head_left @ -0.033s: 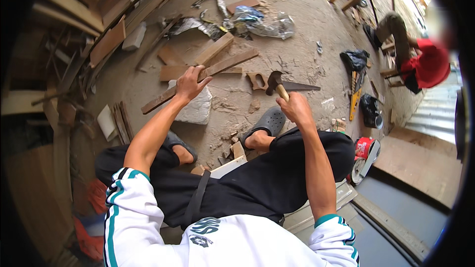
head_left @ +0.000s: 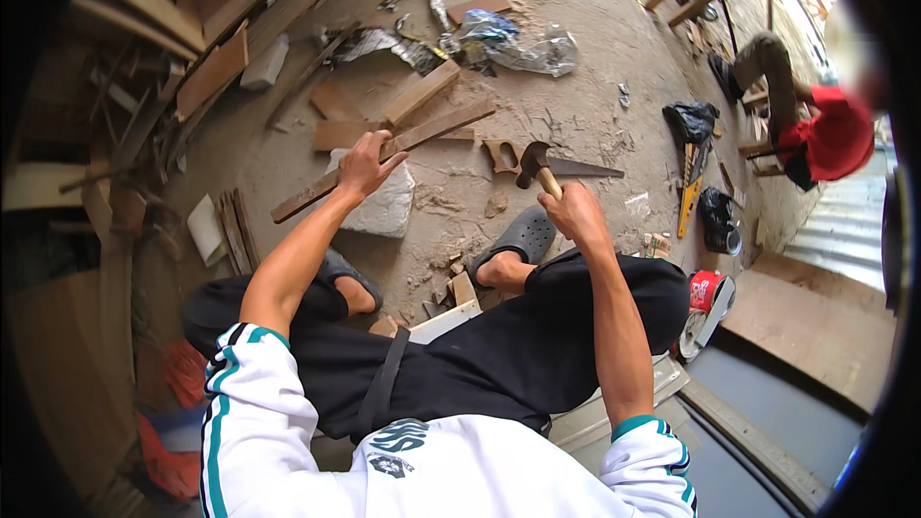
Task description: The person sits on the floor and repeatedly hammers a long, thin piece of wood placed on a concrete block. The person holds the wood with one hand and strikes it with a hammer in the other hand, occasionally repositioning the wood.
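My left hand (head_left: pixel 365 168) is closed around a narrow brown wooden strip (head_left: pixel 443 127), thumb on its near side. The strip slants from lower left to upper right, above a rough white block (head_left: pixel 382 206); whether they touch I cannot tell. My right hand (head_left: pixel 577 213) grips the wooden handle of a claw hammer (head_left: pixel 533 165), close to the handle's end. The hammer's dark head points up and left, apart from the strip. Partly behind the hammer, a handsaw (head_left: pixel 587 170) with a wooden grip lies on the ground.
Wood offcuts (head_left: pixel 422 94) and crumpled clear plastic (head_left: pixel 537 50) lie beyond the strip. Scrap boards (head_left: pixel 213 77) crowd the left. At right are a yellow-handled saw (head_left: pixel 689 197), a black bag (head_left: pixel 715 216) and a red can (head_left: pixel 705 290). A person in red (head_left: pixel 833 139) sits far right.
The wooden strip has shifted slightly, its far right end a little lower. My right hand and the hammer stay nearly in place.
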Available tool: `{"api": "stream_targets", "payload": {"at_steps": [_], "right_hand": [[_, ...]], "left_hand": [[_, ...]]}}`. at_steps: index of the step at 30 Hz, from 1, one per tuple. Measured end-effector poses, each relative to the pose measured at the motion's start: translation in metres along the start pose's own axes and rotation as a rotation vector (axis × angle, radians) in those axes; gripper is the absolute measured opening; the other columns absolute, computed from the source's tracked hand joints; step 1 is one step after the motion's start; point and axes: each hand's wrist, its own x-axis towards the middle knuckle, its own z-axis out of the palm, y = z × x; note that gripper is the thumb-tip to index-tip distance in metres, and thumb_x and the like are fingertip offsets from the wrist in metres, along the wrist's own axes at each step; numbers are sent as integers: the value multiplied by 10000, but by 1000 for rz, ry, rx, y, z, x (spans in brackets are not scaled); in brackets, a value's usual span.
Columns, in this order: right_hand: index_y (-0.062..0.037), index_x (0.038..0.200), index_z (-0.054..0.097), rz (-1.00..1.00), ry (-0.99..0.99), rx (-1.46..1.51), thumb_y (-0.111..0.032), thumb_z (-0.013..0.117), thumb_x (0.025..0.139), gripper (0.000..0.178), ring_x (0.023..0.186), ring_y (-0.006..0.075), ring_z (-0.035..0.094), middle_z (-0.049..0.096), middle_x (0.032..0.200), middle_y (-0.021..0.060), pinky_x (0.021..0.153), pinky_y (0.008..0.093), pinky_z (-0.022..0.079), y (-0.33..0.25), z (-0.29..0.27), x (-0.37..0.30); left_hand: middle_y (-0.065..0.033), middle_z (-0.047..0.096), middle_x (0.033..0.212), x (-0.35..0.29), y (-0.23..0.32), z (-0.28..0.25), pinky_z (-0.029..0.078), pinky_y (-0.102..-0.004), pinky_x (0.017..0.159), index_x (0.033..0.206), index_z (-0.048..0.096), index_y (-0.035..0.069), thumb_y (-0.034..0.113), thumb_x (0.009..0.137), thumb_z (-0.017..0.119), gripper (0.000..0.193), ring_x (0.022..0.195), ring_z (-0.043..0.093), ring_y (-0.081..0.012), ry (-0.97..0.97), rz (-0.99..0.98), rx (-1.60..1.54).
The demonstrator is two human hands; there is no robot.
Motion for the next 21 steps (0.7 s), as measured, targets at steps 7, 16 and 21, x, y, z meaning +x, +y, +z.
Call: {"api": "stream_targets", "payload": {"at_steps": [7,16,21], "right_hand": [[86,1019,594,-83,-127,208,-283,646,901,391,719,347,709,661,767,258,586,439,544,15,94,5],[2,1043,541,-26,-116,362,-242,660,928,295,463,119,537,556,648,37,400,290,440,-43,155,14],[-15,961,572,-39,-28,470,-308,660,935,307,434,101,481,518,603,11,388,284,378,-62,187,31]], "left_hand": [[-78,585,1013,-85,-94,26,524,-448,761,1134,621,152,533,866,670,468,958,623,-298,-111,-109,54],[-67,553,1066,-121,-137,64,471,-426,883,1155,628,159,433,855,711,414,1057,555,-275,-141,-107,69],[-110,515,1226,-122,-142,64,350,-476,1060,1307,563,175,454,859,708,547,1234,458,-304,-280,-172,46]]}}
